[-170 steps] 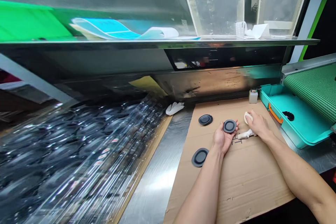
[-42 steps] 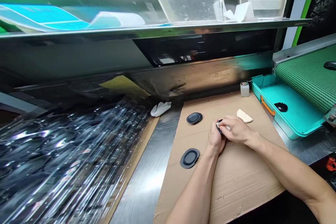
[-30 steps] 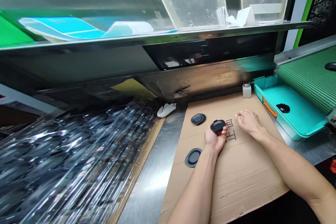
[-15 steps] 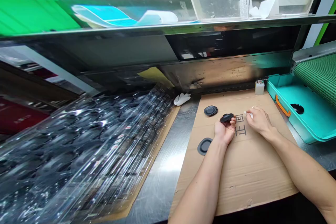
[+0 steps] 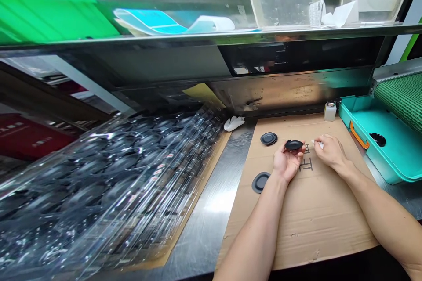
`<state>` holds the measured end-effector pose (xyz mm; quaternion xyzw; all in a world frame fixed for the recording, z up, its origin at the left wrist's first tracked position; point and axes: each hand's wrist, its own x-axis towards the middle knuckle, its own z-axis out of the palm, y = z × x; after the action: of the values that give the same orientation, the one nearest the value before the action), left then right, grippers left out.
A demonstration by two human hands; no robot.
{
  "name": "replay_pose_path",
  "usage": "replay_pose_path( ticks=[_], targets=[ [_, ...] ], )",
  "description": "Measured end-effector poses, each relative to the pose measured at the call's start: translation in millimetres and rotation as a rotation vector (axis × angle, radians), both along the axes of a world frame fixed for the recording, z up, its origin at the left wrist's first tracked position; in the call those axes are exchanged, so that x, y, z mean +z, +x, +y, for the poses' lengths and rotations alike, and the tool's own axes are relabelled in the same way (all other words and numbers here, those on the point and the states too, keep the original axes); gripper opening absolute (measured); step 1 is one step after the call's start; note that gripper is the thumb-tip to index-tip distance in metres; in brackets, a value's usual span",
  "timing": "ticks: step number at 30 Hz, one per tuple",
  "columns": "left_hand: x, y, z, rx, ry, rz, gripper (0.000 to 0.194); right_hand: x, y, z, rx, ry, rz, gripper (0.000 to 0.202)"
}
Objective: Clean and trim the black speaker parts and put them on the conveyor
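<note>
My left hand [image 5: 286, 163] grips a round black plastic part [image 5: 293, 145] by its edge, raised over the cardboard sheet [image 5: 316, 210]. To the right of it, my right hand [image 5: 331, 151] pinches a small white piece, perhaps a wipe or swab [image 5: 317, 143]; its kind is hard to make out. The two hands are apart. A small stack of black discs [image 5: 269, 138] lies on the cardboard beyond my left hand. Nearer, another flat dark disc [image 5: 260, 182] sits beside my left forearm, which partly covers it.
Clear plastic trays of dark round parts [image 5: 108, 171] fill the left. A crumpled white glove or cloth [image 5: 234, 123] lies by them. At the right stand a small bottle [image 5: 330, 111] and a teal bin [image 5: 395, 158] holding a black part [image 5: 377, 139], below a green conveyor belt [image 5: 402, 96].
The view has shifted slightly, moving the scene right. The black part in my left hand is tilted differently, showing more of its face. Both hands keep their grips.
</note>
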<state>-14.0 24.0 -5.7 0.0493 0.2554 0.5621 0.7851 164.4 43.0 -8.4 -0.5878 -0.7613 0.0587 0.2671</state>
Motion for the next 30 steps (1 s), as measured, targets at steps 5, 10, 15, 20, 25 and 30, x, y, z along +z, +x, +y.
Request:
replay_pose_path(
  ticks=[5, 10, 15, 20, 25, 30],
  targets=[
    [-2.5, -3.1, 0.4, 0.014, 0.107, 0.005, 0.027, -0.9, 0.5, 1.2, 0.025, 0.025, 0.022, 0.024],
    [-2.1, -3.4, -0.2, -0.001, 0.136, 0.003, 0.025, -0.8, 0.2, 1.9, 0.018, 0.006, 0.009, 0.024],
    [1.2, -3.4, -1.2, -0.016, 0.115, -0.056, 0.034, -0.5, -1.0, 0.5, 0.028, 0.001, -0.002, 0.024],
    [3.7, -7.0, -0.6, -0.054, 0.012, -0.155, 0.052, -0.7, -2.1, -0.6, 0.029, -0.017, -0.013, 0.024],
    [4.8, -8.4, -0.5, -0.044, -0.013, -0.147, 0.058, 0.0, -2.9, -0.4, 0.026, -0.033, -0.031, 0.024],
    [5.2, -8.7, -0.1, -0.056, -0.014, -0.102, 0.061, 0.3, -3.2, -0.7, 0.022, -0.044, -0.044, 0.025]
  ],
)
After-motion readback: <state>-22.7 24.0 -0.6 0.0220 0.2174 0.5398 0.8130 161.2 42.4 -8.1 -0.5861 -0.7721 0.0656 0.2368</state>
